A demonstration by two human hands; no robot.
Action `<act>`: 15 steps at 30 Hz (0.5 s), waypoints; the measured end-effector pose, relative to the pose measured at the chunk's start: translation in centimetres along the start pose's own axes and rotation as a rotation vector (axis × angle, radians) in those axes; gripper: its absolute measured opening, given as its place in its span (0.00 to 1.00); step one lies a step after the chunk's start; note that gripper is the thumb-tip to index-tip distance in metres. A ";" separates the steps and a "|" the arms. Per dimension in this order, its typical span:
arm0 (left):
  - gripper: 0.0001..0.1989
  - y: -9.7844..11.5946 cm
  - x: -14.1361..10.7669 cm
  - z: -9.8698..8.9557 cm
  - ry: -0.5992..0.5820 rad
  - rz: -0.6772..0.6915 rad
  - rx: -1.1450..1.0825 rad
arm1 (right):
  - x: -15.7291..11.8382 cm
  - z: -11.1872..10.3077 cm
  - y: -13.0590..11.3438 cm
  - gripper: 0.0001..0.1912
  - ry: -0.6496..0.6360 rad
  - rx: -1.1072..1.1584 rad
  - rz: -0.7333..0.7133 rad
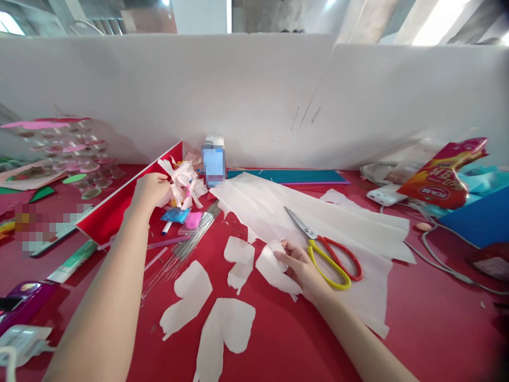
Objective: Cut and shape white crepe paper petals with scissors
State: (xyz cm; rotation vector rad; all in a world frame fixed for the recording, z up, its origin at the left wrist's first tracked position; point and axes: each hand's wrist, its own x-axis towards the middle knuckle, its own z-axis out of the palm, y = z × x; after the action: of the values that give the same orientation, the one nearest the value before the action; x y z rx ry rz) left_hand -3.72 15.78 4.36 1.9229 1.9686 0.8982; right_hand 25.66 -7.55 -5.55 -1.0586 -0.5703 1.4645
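My left hand (pixel 150 190) is closed at the left edge of a pile of crumpled paper scraps (pixel 185 183); what its fingers hold is hard to make out. My right hand (pixel 298 265) pinches a white cut paper piece (pixel 274 268) just above the red table (pixel 286 339). Three more white cut-outs lie to its left: a small one (pixel 239 260), a larger one (pixel 191 297) and one nearest me (pixel 226 329). Scissors (pixel 318 239) with red and yellow handles rest on a large white sheet (pixel 350 217) beside my right hand.
A phone (pixel 214 163) stands against the white partition (pixel 254 95). Thin wires (pixel 194 233) and a pink pen (pixel 169 242) lie left of centre. Stacked clear cups (pixel 75 154) stand far left. At the right are a red and orange packet (pixel 441 175), cables and a blue box (pixel 481 217).
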 end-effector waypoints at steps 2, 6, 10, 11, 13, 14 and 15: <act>0.12 0.8 -2.6 -0.2 0.081 0.030 -0.039 | 0.0 0.0 0.0 0.22 -0.001 -0.013 0.005; 0.11 3.1 -10.3 1.1 -0.054 0.186 -0.258 | -0.5 0.4 -0.3 0.22 -0.005 -0.039 -0.006; 0.21 4.2 -17.7 4.1 -0.735 0.041 -0.730 | -1.2 1.0 -0.5 0.23 0.011 -0.065 -0.008; 0.24 4.2 -19.0 4.8 -0.840 -0.011 -0.788 | -1.3 1.2 -0.4 0.23 0.019 -0.070 -0.009; 0.28 4.0 -20.7 6.0 -0.933 -0.095 -0.859 | -1.6 1.6 -0.1 0.22 0.036 -0.079 -0.021; 0.29 3.9 -21.2 6.4 -0.944 -0.128 -0.883 | -1.6 1.8 0.2 0.22 0.042 -0.084 -0.030; 0.29 3.9 -21.5 6.8 -0.955 -0.159 -0.912 | -1.7 1.9 0.5 0.22 0.046 -0.090 -0.042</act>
State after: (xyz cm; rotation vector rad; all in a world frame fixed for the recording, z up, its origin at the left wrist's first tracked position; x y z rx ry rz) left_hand 5.44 -3.50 -3.84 1.2337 0.8806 0.5057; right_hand 23.63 -8.87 -4.61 -1.1412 -0.6272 1.3852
